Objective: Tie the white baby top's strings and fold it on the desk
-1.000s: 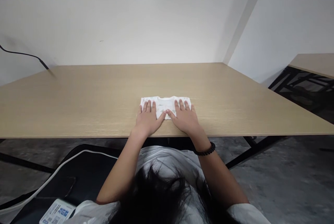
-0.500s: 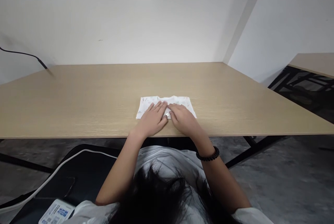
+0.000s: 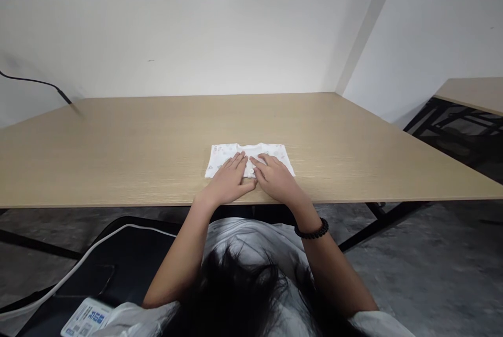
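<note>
A small white shirt (image 3: 218, 155) with a faint print lies folded flat near the front edge of the table (image 3: 157, 132). Its neckline faces the far side, and a small round button (image 3: 252, 171) shows at the middle. My left hand (image 3: 227, 181) rests flat on the shirt's left half, fingers stretched forward and thumb out to the right. On the right half lies my right hand (image 3: 276, 178), its fingers apart and touching the cloth. Neither hand grips anything. The palms hide part of the shirt's near edge.
A white wall (image 3: 212, 43) stands behind the table. At the far left a black cable (image 3: 43, 83) reaches the tabletop. A black chair (image 3: 129, 263) is at lower left, with a white cord (image 3: 84, 256) and a printed white box (image 3: 87, 318). Another table (image 3: 471, 93) stands at right.
My hands have moved slightly apart, uncovering more of the shirt's middle. The fingers of my right hand have spread and bent a little. The shirt lies in nearly the same place.
</note>
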A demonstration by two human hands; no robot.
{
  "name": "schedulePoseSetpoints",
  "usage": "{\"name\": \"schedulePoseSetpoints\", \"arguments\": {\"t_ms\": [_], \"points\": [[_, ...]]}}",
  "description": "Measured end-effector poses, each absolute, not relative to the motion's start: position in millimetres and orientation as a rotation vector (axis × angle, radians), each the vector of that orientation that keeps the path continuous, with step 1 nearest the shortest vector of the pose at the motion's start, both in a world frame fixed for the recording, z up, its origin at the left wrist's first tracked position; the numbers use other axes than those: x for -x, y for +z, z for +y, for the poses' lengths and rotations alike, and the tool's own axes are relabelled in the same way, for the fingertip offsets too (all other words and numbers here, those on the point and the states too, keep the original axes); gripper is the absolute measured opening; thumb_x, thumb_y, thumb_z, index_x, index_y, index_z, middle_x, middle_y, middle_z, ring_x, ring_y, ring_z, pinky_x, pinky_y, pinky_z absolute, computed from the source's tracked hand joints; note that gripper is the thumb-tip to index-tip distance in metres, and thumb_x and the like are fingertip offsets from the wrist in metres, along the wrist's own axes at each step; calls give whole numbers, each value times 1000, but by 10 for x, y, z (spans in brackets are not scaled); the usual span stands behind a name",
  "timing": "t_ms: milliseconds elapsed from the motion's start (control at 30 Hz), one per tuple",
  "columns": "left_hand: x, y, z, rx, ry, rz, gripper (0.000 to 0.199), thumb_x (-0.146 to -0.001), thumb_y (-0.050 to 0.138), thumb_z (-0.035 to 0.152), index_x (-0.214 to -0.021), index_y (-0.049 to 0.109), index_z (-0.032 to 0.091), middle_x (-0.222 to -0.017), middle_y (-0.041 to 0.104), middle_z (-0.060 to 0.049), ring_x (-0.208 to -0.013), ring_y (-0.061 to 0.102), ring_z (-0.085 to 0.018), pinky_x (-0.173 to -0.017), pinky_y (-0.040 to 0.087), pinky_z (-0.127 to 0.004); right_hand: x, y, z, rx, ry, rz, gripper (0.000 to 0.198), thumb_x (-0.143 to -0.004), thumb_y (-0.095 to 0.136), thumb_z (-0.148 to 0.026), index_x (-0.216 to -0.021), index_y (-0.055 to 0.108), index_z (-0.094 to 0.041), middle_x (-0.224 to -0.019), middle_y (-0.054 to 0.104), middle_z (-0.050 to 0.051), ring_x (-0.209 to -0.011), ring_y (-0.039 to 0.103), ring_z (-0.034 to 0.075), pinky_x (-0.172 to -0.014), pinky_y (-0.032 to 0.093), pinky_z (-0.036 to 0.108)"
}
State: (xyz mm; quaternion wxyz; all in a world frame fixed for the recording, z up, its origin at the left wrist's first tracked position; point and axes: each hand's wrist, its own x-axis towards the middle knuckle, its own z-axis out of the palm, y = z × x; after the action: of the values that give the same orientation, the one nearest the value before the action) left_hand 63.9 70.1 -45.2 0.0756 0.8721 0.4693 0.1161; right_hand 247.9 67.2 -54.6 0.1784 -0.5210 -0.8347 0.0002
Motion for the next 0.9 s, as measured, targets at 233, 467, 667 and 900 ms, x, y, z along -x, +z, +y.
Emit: {"name": "schedulePoseSetpoints", "arguments": {"t_ms": [233,467,667,900], "points": [[-630,-436,657,-2608,341,1404,79,-97,38,56,-160,20,11,-167,16,-14,-155,10,-26,-126,16,-42,-2467,-557,681,1539,7,-2298,53,-103,29,-28,-150,48,-11,-151,47,17,-137,43,30,-113,35,48],[-326,-429,492,-2527,443,1683,94,-95,34,69,-161,8,8,-167,8,-19,-155,2,-33,-125,12,-51,-2785,-516,654,1574,-72,-1932,58,-101,23,-26,-152,39,-3,-155,41,20,-146,33,28,-119,30,47],[-20,-435,459,-2366,223,1752,97,-93,28,75,-161,13,7,-166,11,-19,-154,6,-35,-124,10,-56,-2935,-559,559,1971,69,-2058,62,-105,19,-39,-156,34,-8,-161,34,16,-150,24,36,-118,24,60],[135,-413,437,-2285,268,1931,78,-100,23,62,-154,34,7,-161,29,-23,-152,20,-40,-118,20,-65,-3024,-568,496,1991,-25,-1933,50,-104,30,-40,-126,63,-10,-137,59,21,-133,45,37,-109,34,54]]}}
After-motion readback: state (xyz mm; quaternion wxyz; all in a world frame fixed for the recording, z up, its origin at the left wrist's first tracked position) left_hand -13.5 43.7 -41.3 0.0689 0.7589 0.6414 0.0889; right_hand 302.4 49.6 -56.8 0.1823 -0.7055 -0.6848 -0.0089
